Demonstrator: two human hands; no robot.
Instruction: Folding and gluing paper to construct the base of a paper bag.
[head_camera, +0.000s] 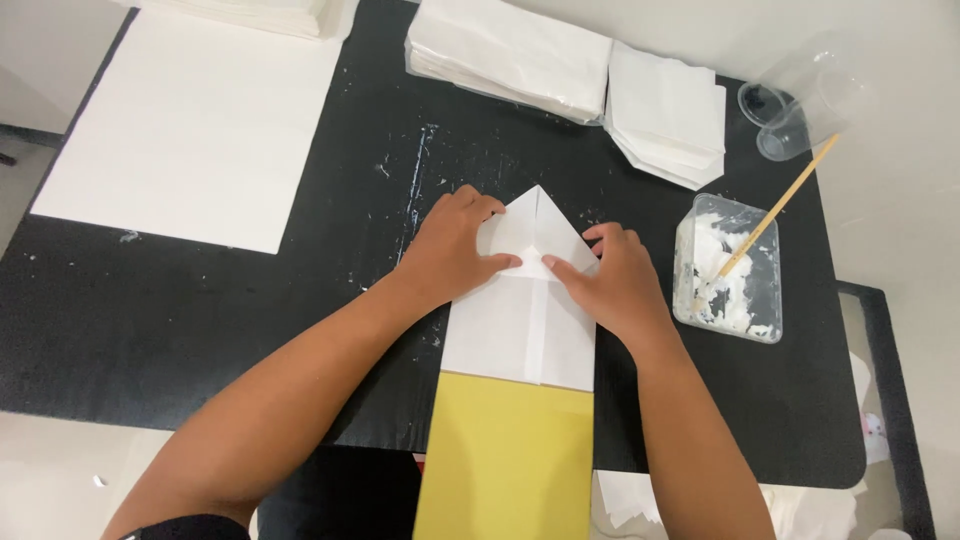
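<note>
A white paper piece (520, 325) lies on the black table mat (180, 310), its far end folded into a point. It rests over a yellow rectangular board (505, 460) that sticks out toward me. My left hand (450, 250) presses flat on the left folded flap near the point. My right hand (610, 280) presses on the right flap, its index finger pointing at the centre seam. Both hands touch the paper with fingers spread.
A clear tub of white paste (730, 270) with a wooden stick (775, 210) stands right of my hands. Two clear plastic cups (805, 100) lie beyond it. Stacks of folded white paper (510, 55) (665, 110) sit at the back. A large white sheet (190, 130) lies far left.
</note>
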